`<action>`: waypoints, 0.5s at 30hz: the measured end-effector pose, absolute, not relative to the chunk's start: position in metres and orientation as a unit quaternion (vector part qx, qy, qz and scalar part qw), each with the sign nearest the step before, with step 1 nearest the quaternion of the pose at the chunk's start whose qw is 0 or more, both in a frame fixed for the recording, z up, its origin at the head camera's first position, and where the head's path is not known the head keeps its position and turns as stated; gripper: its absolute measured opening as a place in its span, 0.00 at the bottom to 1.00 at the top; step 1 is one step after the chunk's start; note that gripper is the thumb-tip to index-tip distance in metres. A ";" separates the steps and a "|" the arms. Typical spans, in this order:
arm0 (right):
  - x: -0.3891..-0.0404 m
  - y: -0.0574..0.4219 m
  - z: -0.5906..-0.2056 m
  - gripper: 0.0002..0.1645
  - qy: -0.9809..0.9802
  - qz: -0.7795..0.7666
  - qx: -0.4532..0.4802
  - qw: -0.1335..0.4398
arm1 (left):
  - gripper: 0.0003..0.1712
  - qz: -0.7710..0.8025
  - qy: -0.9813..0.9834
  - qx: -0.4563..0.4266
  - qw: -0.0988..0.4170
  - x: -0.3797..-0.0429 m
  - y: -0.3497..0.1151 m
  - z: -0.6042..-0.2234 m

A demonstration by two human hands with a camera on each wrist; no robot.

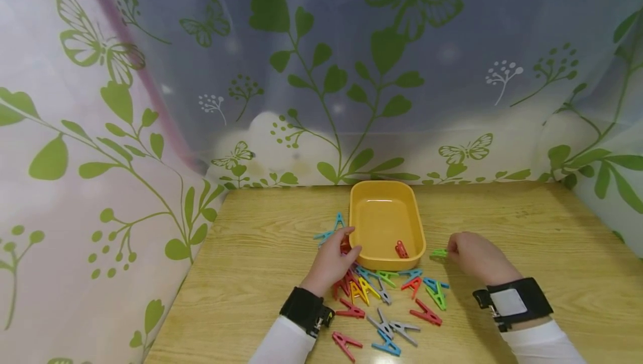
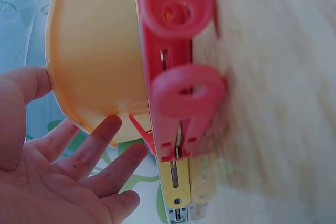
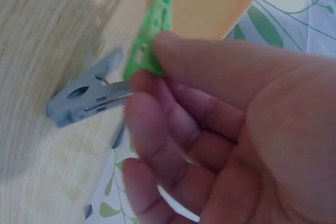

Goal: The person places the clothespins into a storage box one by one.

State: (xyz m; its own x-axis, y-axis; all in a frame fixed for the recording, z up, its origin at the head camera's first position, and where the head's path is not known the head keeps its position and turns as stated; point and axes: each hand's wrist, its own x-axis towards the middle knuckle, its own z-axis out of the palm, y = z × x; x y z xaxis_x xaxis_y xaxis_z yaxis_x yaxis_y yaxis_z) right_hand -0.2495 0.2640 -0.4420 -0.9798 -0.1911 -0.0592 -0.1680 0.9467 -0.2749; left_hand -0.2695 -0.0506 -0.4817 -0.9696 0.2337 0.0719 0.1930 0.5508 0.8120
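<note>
A yellow plastic tub (image 1: 384, 216) stands on the wooden table with a red clothespin (image 1: 401, 249) lying inside. At its left side is my left hand (image 1: 332, 260), fingers spread and thumb against the rim in the left wrist view. Pink-red clothespins (image 2: 186, 95) lie on the table close by those fingers. To the right of the tub, my right hand (image 1: 479, 258) pinches a green clothespin (image 3: 149, 40) between thumb and fingertips. Behind it in the right wrist view, a grey-blue clothespin (image 3: 86, 98) rests on the table.
In front of the tub, many clothespins are scattered, among them yellow ones (image 1: 363, 291), a red one (image 1: 427, 314), grey ones (image 1: 384, 324) and a blue one (image 1: 387, 344). Light blue clothespins (image 1: 331, 230) lie left of it. A leaf-printed curtain (image 1: 311, 101) hangs behind the table.
</note>
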 end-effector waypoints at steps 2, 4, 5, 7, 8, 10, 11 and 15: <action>-0.249 0.263 -0.441 0.04 0.985 -0.138 -0.100 0.024 | 0.29 0.456 0.881 0.122 0.020 -0.270 -0.051 -0.481; -0.249 0.261 -0.439 0.05 0.984 -0.144 -0.107 0.014 | 0.29 0.455 0.882 0.123 0.019 -0.270 -0.051 -0.481; -0.248 0.261 -0.437 0.05 0.983 -0.149 -0.109 0.013 | 0.29 0.454 0.882 0.124 0.018 -0.270 -0.051 -0.481; -0.247 0.259 -0.434 0.05 0.981 -0.157 -0.112 0.012 | 0.29 0.454 0.882 0.124 0.017 -0.270 -0.051 -0.481; -0.247 0.258 -0.432 0.05 0.980 -0.161 -0.112 0.011 | 0.29 0.453 0.883 0.124 0.017 -0.270 -0.051 -0.481; -0.246 0.257 -0.427 0.05 0.980 -0.166 -0.110 0.006 | 0.29 0.452 0.883 0.124 0.016 -0.269 -0.051 -0.481; -0.245 0.256 -0.425 0.05 0.980 -0.168 -0.109 -0.001 | 0.29 0.452 0.883 0.124 0.016 -0.269 -0.051 -0.481; -0.242 0.252 -0.419 0.05 0.980 -0.163 -0.101 -0.047 | 0.29 0.452 0.883 0.124 0.016 -0.268 -0.050 -0.481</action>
State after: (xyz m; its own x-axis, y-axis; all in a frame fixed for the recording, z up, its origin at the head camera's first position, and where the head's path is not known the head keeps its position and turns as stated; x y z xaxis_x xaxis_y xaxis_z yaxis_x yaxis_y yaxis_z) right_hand -0.2420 0.2519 -0.4187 -0.9750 -0.1836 0.1250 -0.2142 0.9265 -0.3093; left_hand -0.2683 -0.0504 -0.4808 -0.9687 0.2336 0.0842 0.2049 0.5603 0.8025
